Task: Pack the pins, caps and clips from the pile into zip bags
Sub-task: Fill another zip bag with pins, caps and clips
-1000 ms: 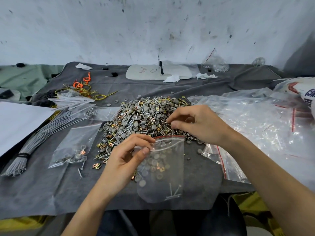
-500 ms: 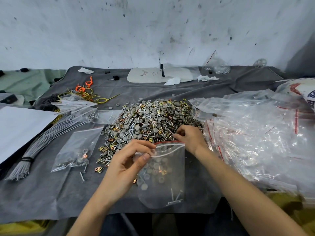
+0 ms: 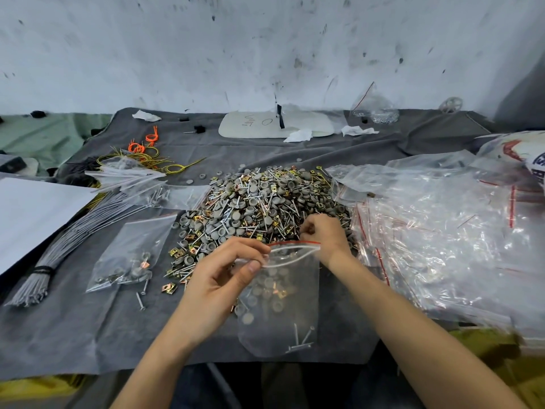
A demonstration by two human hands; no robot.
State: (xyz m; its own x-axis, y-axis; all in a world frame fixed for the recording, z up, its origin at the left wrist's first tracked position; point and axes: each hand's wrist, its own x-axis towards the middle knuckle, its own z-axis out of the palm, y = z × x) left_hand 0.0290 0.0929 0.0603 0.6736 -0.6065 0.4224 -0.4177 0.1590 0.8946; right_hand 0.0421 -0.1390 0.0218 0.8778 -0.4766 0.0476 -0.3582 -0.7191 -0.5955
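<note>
Zip bag point(image 3: 283, 293) lies just in front of the pile point(image 3: 259, 208), red-striped mouth gaping toward it. Some caps, clips and a few pins are already inside.

Left hand point(image 3: 218, 278) pinches the near lip between thumb and fingertips, and only that lip is held. Right hand point(image 3: 324, 234) is at the pile's near edge, right behind the far lip, fingers curled down into the parts. Can't tell whether they've got anything.

Risks as he sees them:
- The far lip is unsupported. If the film sags, the mouth closes and the drop lands on the grey cloth point(image 3: 73, 329), next to the stray pins point(image 3: 141, 299).
- Pin points can snag or pierce the thin film on the way in.
- A blind grab from a mixed pile could give the wrong count.
- The heap of empty bags point(image 3: 442, 231) touches the pile, so parts could slide under it and be lost.
</note>
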